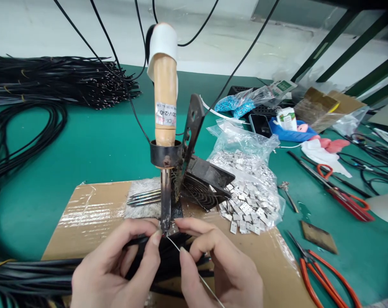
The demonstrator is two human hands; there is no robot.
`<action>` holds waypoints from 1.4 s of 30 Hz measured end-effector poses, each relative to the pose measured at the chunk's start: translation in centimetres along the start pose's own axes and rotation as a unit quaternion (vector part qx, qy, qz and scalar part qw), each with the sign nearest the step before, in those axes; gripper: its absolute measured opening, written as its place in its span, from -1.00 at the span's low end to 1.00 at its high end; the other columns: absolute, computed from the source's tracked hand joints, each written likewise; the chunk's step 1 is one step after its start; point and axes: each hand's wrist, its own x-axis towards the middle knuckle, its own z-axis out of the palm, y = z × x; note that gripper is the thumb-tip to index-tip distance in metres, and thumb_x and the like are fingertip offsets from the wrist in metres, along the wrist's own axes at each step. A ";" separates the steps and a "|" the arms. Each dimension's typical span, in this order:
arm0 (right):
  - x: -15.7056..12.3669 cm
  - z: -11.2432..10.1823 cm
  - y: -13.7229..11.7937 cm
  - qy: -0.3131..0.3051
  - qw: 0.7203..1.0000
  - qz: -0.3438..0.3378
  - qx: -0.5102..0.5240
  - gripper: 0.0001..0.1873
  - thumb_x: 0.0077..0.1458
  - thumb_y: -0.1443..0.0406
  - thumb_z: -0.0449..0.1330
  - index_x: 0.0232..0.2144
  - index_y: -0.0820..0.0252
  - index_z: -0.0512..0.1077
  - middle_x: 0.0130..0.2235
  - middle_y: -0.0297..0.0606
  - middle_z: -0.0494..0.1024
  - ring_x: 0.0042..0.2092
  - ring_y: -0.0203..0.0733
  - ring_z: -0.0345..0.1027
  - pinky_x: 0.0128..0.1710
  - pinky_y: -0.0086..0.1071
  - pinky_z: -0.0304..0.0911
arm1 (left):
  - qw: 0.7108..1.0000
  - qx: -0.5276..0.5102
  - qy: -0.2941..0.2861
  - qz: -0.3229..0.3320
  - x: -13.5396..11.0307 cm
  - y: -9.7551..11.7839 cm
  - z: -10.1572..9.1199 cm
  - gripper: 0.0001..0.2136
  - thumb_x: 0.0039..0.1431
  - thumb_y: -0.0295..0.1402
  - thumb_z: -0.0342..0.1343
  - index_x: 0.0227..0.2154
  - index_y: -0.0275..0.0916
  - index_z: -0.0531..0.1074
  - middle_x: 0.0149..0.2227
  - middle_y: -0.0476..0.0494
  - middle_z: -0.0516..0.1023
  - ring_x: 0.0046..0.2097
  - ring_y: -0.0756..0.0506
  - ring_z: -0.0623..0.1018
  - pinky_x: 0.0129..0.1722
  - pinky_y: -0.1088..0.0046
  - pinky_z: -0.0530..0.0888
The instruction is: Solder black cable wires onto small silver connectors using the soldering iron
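Observation:
An electric soldering iron (163, 98) with a wooden handle stands upright in a black metal clamp, its tip pointing down. My left hand (116, 265) pinches the end of a black cable (139, 241) just below the iron's tip. Several more black cables (36, 273) run from there to the left. My right hand (219, 265) grips a thin silver wire (200, 278), which runs up to the tip. The wire's contact with the tip is hidden by my fingers.
A cardboard box (84, 222) lies under my hands, holding a clear bag of small metal tabs (248, 192) and a fan guard. Bundled black cables (52, 81) lie on the green mat (52, 141). Orange-handled pliers (322, 273) and red scissors (348, 203) lie to the right.

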 end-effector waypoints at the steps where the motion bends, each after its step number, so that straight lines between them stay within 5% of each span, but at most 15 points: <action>1: 0.0 0.0 0.0 0.000 1.000 -0.003 0.003 -0.80 0.12 0.33 0.22 -0.53 0.04 0.36 -0.14 -0.43 0.73 -0.16 -0.27 0.65 -0.16 -0.44 0.47 | 1.000 0.002 0.000 0.003 0.0 0.2 0.1 -0.66 0.11 0.02 0.36 -0.41 -0.18 0.57 -0.44 -0.06 0.64 -0.35 -0.11 0.69 -0.45 0.58 0.62; 10: 0.0 -0.1 0.2 -0.002 1.000 -0.016 0.002 -0.81 0.10 0.38 0.22 -0.51 0.04 0.36 -0.13 -0.53 0.73 -0.15 -0.36 0.65 -0.15 -0.54 0.45 | 0.999 -0.035 -0.026 0.027 -0.3 -1.1 -1.1 -0.93 0.17 -0.31 0.28 -0.42 -0.13 0.58 -0.39 0.04 0.68 -0.40 0.00 0.69 -0.41 0.73 0.61; 15: 0.2 -0.2 0.1 -0.015 0.999 -0.025 0.015 -0.80 0.11 0.41 0.24 -0.50 0.05 0.38 -0.14 -0.47 0.73 -0.15 -0.32 0.66 -0.17 -0.52 0.47 | 0.996 -0.038 -0.050 0.056 -0.3 -1.7 -1.3 -0.92 0.23 -0.39 0.23 -0.35 -0.05 0.56 -0.36 0.15 0.68 -0.39 0.07 0.69 -0.33 0.81 0.59; 24: 0.0 -0.3 0.0 -0.017 0.999 -0.026 0.018 -0.80 0.13 0.43 0.24 -0.47 0.04 0.41 -0.13 -0.57 0.71 -0.12 -0.39 0.64 -0.12 -0.60 0.44 | 0.997 0.000 -0.059 0.057 -0.6 -1.9 -1.5 -0.93 0.26 -0.33 0.23 -0.35 -0.10 0.57 -0.33 0.07 0.70 -0.33 0.02 0.72 -0.35 0.79 0.59; 32: 0.2 -0.3 0.1 -0.012 0.998 -0.069 -0.002 -0.80 0.16 0.43 0.26 -0.44 0.04 0.43 -0.15 -0.60 0.71 -0.16 -0.44 0.64 -0.09 -0.64 0.44 | 0.999 0.036 0.004 0.024 -0.3 -0.6 -0.1 -0.65 0.17 0.03 0.31 -0.39 -0.18 0.59 -0.45 -0.06 0.65 -0.39 -0.09 0.68 -0.48 0.60 0.61; 39: 0.9 -1.6 0.8 -0.071 0.986 -0.144 -0.049 -0.79 0.16 0.47 0.33 -0.38 0.05 0.47 -0.11 -0.53 0.73 -0.14 -0.44 0.66 -0.06 -0.71 0.45 | 0.998 0.056 0.002 0.039 -0.1 -0.5 -0.1 -0.65 0.18 0.04 0.29 -0.39 -0.18 0.60 -0.45 -0.06 0.65 -0.41 -0.08 0.66 -0.49 0.60 0.59; 42: 0.7 -1.4 0.8 -0.042 0.989 -0.132 -0.041 -0.80 0.15 0.46 0.33 -0.41 0.06 0.48 -0.13 -0.52 0.72 -0.16 -0.44 0.65 -0.09 -0.70 0.45 | 0.997 0.055 -0.002 0.044 -0.2 -0.6 -0.2 -0.66 0.18 0.03 0.29 -0.39 -0.17 0.60 -0.45 -0.06 0.65 -0.42 -0.07 0.66 -0.50 0.60 0.59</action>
